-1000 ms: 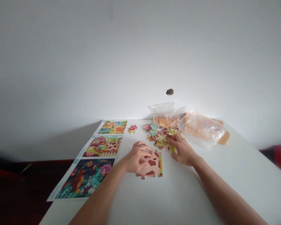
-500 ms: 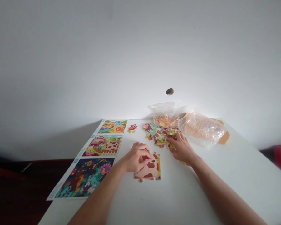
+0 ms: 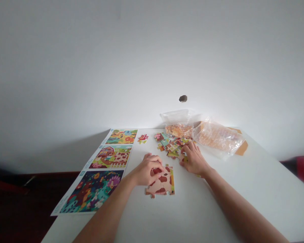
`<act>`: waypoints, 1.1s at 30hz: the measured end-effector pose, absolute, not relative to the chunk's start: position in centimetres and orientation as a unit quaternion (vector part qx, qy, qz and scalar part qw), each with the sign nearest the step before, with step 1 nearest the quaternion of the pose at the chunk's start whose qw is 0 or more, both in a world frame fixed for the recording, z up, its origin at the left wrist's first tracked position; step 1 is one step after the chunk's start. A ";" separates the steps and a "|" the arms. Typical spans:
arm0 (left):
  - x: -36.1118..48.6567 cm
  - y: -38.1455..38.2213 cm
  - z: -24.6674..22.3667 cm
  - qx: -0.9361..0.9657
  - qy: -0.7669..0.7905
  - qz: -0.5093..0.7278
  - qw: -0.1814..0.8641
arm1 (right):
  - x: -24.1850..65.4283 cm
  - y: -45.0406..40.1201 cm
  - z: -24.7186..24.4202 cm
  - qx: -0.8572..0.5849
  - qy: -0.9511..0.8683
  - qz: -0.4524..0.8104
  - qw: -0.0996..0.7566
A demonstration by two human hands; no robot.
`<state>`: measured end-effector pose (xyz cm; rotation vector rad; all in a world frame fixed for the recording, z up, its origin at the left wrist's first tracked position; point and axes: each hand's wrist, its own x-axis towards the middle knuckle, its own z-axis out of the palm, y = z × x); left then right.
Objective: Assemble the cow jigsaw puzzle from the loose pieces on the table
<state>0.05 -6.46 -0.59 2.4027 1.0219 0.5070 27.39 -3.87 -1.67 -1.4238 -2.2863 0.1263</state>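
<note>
On the table lies a joined block of jigsaw puzzle (image 3: 161, 186), pale pink with brown cow patches and a green strip at its right. My left hand (image 3: 149, 169) rests over its upper left part, fingers curled and thumb bent in towards them; whatever lies between the fingertips is hidden. At the near right edge of a heap of loose puzzle pieces (image 3: 172, 146), my right hand (image 3: 194, 159) has its fingers bent down with thumb and forefinger closed on a puzzle piece (image 3: 182, 157). A red barn piece (image 3: 143, 138) lies apart, left of the heap.
A picture sheet (image 3: 106, 169) with three printed scenes lies along the table's left side. Behind the heap stands a clear bag of orange pieces (image 3: 179, 130). A second plastic bag (image 3: 219, 139) lies to its right, over brown card (image 3: 242, 148). The wall (image 3: 147, 67) borders the table's back.
My right hand has shifted slightly left and towards me at the heap's edge, its fingers drawing in. My left hand and the joined block have hardly moved.
</note>
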 end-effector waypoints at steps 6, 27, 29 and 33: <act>0.0 -6.3 -0.8 0.876 0.372 0.189 0.243 | 27.6 -2.8 -2.5 -0.527 -0.756 0.096 0.375; 0.5 -6.4 -0.6 0.876 0.380 0.195 0.226 | 22.9 -7.3 -2.0 -0.434 -0.547 0.564 0.442; 0.8 -6.3 -0.5 0.861 0.369 0.246 0.250 | 22.6 -7.7 -1.8 -0.435 -0.534 0.577 0.438; 0.9 -6.0 -0.3 0.814 0.376 0.326 0.300 | 22.5 -8.0 -1.5 -0.445 -0.605 0.521 0.405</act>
